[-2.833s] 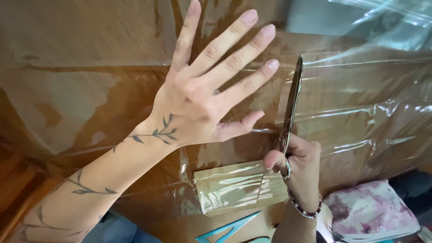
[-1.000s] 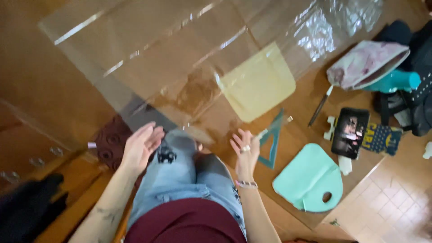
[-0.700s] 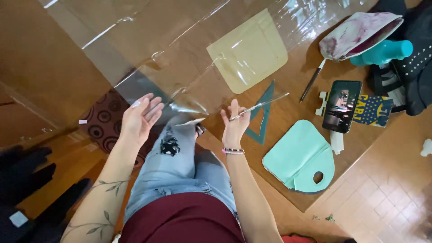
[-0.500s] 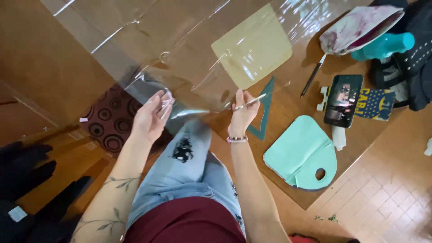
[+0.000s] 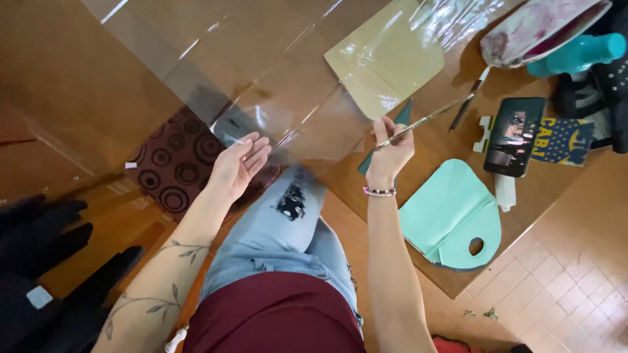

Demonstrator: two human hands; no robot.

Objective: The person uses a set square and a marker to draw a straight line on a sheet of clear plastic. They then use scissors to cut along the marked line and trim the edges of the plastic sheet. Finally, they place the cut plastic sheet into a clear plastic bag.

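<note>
Clear plastic sheet (image 5: pixel 261 98): large, transparent, creased, spread over the brown tabletop (image 5: pixel 78 78); its near edge hangs toward the person's lap. It covers a tan pouch (image 5: pixel 386 62) lying at centre far.

Left hand (image 5: pixel 237 167): palm up, fingers loosely spread, grip open, under or against the near edge of the sheet; whether it pinches the film cannot be told.

Right hand (image 5: pixel 390 153): grip closed on a pair of scissors (image 5: pixel 428 119), long thin blades pointing right and far, just past the sheet's near right edge. Beaded bracelet on the wrist. A dark green triangle ruler (image 5: pixel 400 116) shows partly behind this hand.

Surroundings: mint-green cut shape (image 5: pixel 445 209) with a round hole, right of the right forearm. Phone (image 5: pixel 513 136) on a stand, right. Pink patterned pouch (image 5: pixel 543 26) and teal bottle (image 5: pixel 579 53), far right. Maroon mat (image 5: pixel 173 160) with circle pattern, left of the left hand, partly under the sheet. Knees in torn light jeans (image 5: pixel 281 222) below the hands.
</note>
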